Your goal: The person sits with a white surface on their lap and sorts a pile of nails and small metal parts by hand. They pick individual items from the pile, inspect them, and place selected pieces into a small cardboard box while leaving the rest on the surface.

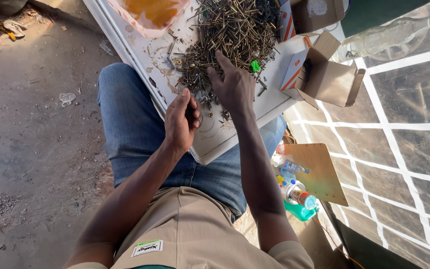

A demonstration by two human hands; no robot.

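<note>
Spreading open, right hand (235, 87) combs tray (274, 97) screws (230, 35) — left hand (181, 122) fisted (contents hidden).

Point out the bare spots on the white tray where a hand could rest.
Bare: the tray strip between the right hand and the open box, and the near corner below the left hand. Crowded: the screw pile across the middle; the pink dish fills the far left.

Workshop yard (screw heap (230, 35), dirt floor (36, 149))

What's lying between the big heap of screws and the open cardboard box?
In the head view, between the screw pile and the open cardboard box lie a small green piece, stray screws and bare white tray.
</note>
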